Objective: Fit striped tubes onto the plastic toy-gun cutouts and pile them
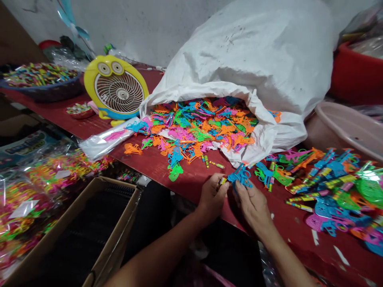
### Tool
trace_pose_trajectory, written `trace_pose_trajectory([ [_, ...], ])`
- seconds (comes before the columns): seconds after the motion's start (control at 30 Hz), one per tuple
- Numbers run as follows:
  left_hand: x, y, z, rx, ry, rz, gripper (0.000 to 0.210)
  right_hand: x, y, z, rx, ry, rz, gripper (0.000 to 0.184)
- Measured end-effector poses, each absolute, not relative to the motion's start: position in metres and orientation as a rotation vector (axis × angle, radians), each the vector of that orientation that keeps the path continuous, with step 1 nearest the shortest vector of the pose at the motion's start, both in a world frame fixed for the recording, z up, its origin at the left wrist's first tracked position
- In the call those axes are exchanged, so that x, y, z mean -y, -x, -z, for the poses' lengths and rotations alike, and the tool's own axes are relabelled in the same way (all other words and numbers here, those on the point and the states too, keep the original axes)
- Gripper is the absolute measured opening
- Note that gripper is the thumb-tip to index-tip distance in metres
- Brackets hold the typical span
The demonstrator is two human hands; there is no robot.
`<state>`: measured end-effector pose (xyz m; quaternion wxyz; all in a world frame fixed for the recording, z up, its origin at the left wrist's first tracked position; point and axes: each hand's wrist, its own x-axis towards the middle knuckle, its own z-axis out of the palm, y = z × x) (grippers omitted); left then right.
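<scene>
Over the front edge of the red table (206,185), my left hand (211,199) pinches a small patterned stick (223,180) with yellow and dark bands. Close beside it, my right hand (254,207) is closed on a blue plastic toy gun (241,175); the two pieces meet or nearly meet between my fingers. Two short yellow-green sticks (213,162) lie on the table just beyond my left hand. A heap of colourful plastic toy guns (197,127) spills from the mouth of a large white sack (254,59). To the right is a pile of similar toys with banded sticks (332,187).
A yellow character-shaped fan (94,85) stands left of the sack. Further left is a blue basin (38,93) of small sticks. An open cardboard box (112,223) and bagged toys (26,203) sit below left. Pink (332,123) and red (353,75) tubs stand at the right.
</scene>
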<state>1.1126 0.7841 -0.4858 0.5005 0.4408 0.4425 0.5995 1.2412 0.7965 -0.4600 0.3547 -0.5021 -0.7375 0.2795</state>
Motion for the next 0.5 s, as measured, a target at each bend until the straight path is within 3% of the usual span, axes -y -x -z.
trace_pose_trajectory([
  [0.5, -0.7848, -1.1047, 0.4826, -1.000, -1.270, -1.350, 0.026, -0.7990, -1.2480, 0.4617, 1.848, 1.328, -0.801, 0.035],
])
